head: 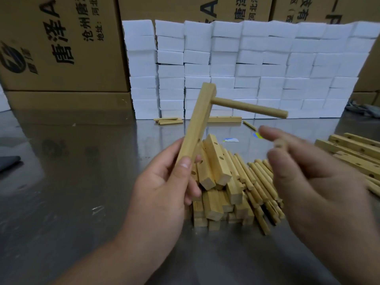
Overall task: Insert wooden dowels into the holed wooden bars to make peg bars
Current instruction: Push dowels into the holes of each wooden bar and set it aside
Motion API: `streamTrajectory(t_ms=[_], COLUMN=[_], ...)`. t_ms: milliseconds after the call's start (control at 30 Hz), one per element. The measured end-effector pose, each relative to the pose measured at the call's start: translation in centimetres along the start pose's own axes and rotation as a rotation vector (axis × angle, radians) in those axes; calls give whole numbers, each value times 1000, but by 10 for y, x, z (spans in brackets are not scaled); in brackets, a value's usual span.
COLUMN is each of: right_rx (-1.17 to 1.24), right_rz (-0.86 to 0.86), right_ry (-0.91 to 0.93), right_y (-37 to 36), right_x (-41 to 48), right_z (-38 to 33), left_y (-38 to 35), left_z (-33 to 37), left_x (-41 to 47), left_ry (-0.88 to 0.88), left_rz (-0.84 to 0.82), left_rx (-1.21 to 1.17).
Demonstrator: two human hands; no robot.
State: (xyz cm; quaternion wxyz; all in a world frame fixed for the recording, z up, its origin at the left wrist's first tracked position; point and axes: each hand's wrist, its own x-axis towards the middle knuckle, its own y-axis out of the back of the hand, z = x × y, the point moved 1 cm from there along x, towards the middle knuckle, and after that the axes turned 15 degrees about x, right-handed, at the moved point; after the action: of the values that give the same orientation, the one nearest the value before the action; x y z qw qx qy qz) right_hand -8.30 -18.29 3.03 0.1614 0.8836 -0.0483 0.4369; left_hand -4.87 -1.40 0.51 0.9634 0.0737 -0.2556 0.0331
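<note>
The left hand [164, 182], at centre-left of the frame, grasps the pale square-section wooden bar [197, 124] by its lower end, thumb along the near face and fingers curled round behind. The bar's long axis climbs from that grip up and slightly rightward to the centre of the frame. One round wooden dowel [248, 108] is seated near its top end and sticks out to the right, roughly square to the bar. The holed face looks right, and at least one open hole shows low on it, just above the left fingers, so the free holes seem to lie between the grip and the seated dowel. The right hand [308, 177] hovers at centre-right, apart from the bar, on the side the holes face. It is badly blurred; a pale round end shows among its fingers and may be a dowel, but whether it grasps anything I cannot tell. It is the nearer hand to the loose wooden dowels [257, 182] lying on the shiny steel table [82, 182], beside the heap of holed wooden bars [216, 182] at lower centre. By my reading, the next peg must travel leftward, along the seated dowel's direction, into a low hole. White foam blocks [267, 68] and brown cardboard boxes [61, 48] fill the top.
</note>
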Motion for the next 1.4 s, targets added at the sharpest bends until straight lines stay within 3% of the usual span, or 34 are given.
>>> streamTrajectory(t_ms=[100, 200, 267, 400, 600, 867, 1167, 1400], right_rx=[-106, -242, -313, -177, -255, -252, -341, -395], right_rz=[-203, -272, -213, -61, -57, -93, -82, -56], right_ry=[-89, -79, -6, -35, 0, -98, 167, 237], right_y=[-8, -15, -15, -12, -12, -10, -7, -8], right_x=[1, 2, 2, -1, 1, -2, 1, -1], right_z=[7, 12, 11, 9, 8, 5, 3, 3], left_y=[-1, -2, -2, -2, -2, -2, 2, 1], left_z=[0, -2, -3, -2, -1, 2, 6, 8], left_x=[-3, -5, -5, -6, -7, -8, -8, -10], left_ry=[-31, -46, -51, -53, -55, -101, -116, -176], left_rz=[-23, -49, -63, -75, -82, -68, -48, -8], left_rx=[17, 52, 59, 86, 105, 90, 110, 180])
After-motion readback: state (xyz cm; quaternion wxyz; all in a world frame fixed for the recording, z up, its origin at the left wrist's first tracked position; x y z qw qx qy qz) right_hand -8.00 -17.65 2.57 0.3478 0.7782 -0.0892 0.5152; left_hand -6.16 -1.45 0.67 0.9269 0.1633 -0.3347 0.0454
